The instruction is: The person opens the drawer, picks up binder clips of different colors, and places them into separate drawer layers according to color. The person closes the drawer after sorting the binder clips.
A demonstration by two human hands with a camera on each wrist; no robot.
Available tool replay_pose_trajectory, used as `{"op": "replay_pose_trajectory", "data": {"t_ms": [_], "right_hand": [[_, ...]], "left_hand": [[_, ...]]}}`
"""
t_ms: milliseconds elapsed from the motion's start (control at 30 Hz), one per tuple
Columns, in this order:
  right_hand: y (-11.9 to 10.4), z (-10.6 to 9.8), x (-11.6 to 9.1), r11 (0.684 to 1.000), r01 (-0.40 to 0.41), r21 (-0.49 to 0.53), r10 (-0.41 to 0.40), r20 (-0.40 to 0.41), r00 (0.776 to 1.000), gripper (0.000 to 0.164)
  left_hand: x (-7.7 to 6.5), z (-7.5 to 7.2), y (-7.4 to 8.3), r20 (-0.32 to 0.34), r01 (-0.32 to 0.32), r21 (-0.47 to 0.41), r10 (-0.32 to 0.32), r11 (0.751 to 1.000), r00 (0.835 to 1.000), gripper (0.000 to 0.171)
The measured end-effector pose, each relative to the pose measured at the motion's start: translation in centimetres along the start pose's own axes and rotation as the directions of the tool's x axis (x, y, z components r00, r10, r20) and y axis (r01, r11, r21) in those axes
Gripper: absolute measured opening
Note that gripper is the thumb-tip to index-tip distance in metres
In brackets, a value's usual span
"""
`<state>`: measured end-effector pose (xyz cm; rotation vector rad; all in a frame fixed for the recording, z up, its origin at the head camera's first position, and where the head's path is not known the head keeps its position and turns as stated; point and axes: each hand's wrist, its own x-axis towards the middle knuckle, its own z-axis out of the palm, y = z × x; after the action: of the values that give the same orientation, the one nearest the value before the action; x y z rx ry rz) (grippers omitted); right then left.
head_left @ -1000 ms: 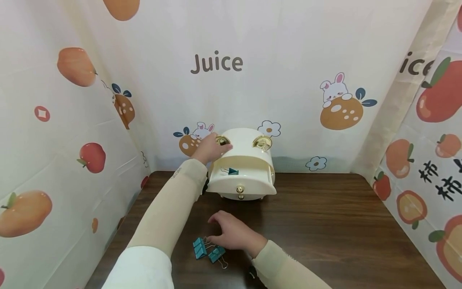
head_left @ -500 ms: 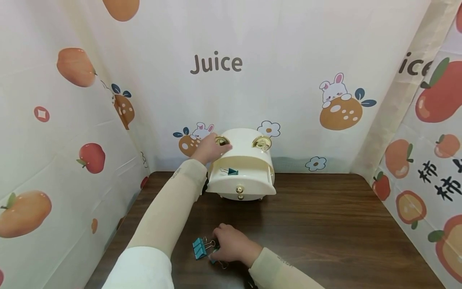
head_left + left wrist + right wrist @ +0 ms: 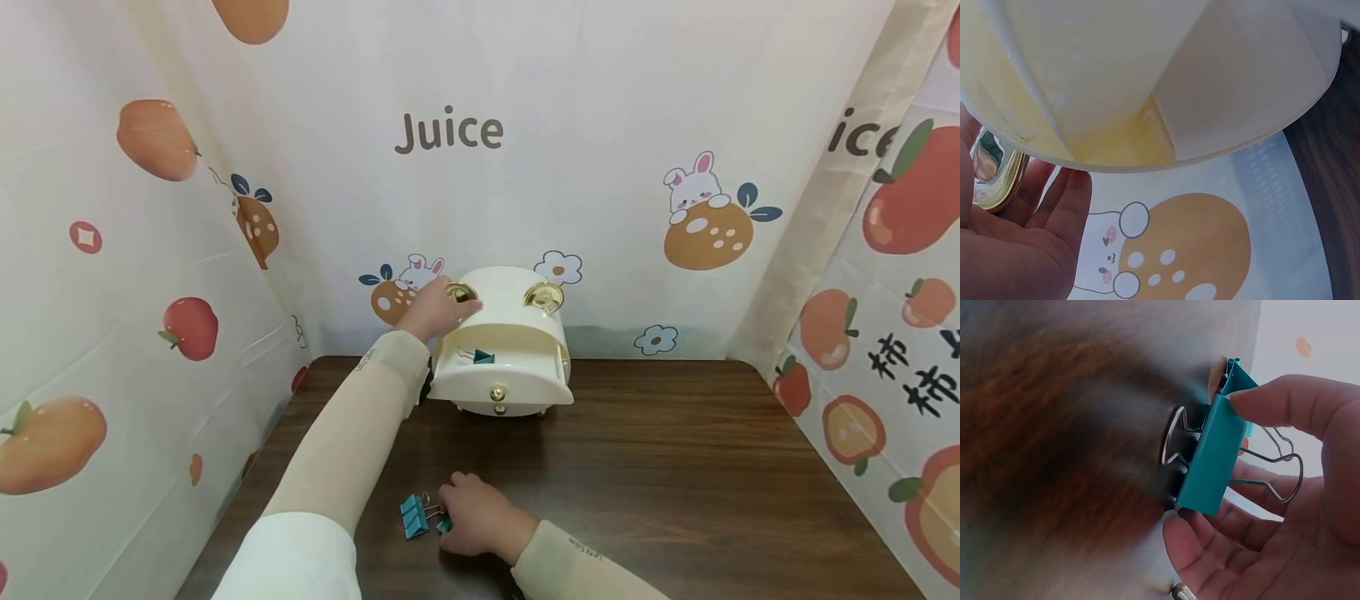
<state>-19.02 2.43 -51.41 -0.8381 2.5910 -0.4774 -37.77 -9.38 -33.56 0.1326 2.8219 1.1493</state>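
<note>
A small white storage box (image 3: 504, 312) with gold ring-shaped eyes and gold knobs stands at the back of the table. Its upper drawer (image 3: 510, 379) is pulled out, and one teal binder clip (image 3: 483, 357) lies inside. My left hand (image 3: 437, 308) grips the box's top at the left gold eye (image 3: 461, 292), fingers curled behind it. Low in the head view, my right hand (image 3: 480, 517) pinches a teal binder clip (image 3: 1210, 456) between thumb and fingertips; its wire handles show in the right wrist view. Another teal binder clip (image 3: 414, 517) lies just left of it on the table.
The brown wood-grain table (image 3: 675, 467) reaches back to a fruit-printed cloth (image 3: 600, 100) hung behind it. Similar printed cloth hangs at the left and right sides. A lower drawer knob (image 3: 500, 409) shows beneath the pulled-out drawer.
My right hand has come down toward the front of the table and taken hold of the right-hand binder clip. My left hand and the box have stayed put.
</note>
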Motion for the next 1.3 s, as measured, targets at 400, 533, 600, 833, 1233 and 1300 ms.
{"op": "replay_pose_trajectory", "data": {"t_ms": [400, 533, 600, 833, 1233, 1300], "right_hand": [[-0.4, -0.4, -0.3, 1.000, -0.014, 0.021, 0.014, 0.003, 1.000, 0.042], [-0.5, -0.5, -0.6, 0.999, -0.022, 0.048, 0.023, -0.008, 1.000, 0.044], [-0.5, -0.5, -0.7, 0.998, -0.016, 0.064, 0.018, -0.025, 1.000, 0.041], [-0.3, -0.5, -1.0, 0.993, 0.014, 0.116, -0.005, -0.083, 0.997, 0.029], [-0.8, -1.0, -1.6, 0.983, 0.082, 0.167, -0.056, -0.157, 0.986, 0.020], [-0.9, -1.4, -1.9, 0.978, 0.100, 0.182, -0.069, -0.169, 0.983, 0.020]], "left_hand": [[-0.1, 0.0, 0.0, 0.004, 0.022, -0.002, -0.022, 1.000, 1.000, 0.052], [-0.1, 0.0, 0.0, -0.002, 0.020, -0.009, -0.020, 1.000, 1.000, 0.050], [-0.1, 0.0, -0.1, -0.006, 0.020, -0.014, -0.020, 1.000, 1.000, 0.049], [-0.1, 0.0, -0.2, -0.003, 0.007, -0.014, -0.007, 1.000, 1.000, 0.049], [-0.2, 0.0, -0.2, -0.004, -0.014, -0.011, 0.014, 1.000, 1.000, 0.051], [-0.1, 0.1, -0.2, -0.006, -0.018, -0.009, 0.018, 1.000, 1.000, 0.051]]}}
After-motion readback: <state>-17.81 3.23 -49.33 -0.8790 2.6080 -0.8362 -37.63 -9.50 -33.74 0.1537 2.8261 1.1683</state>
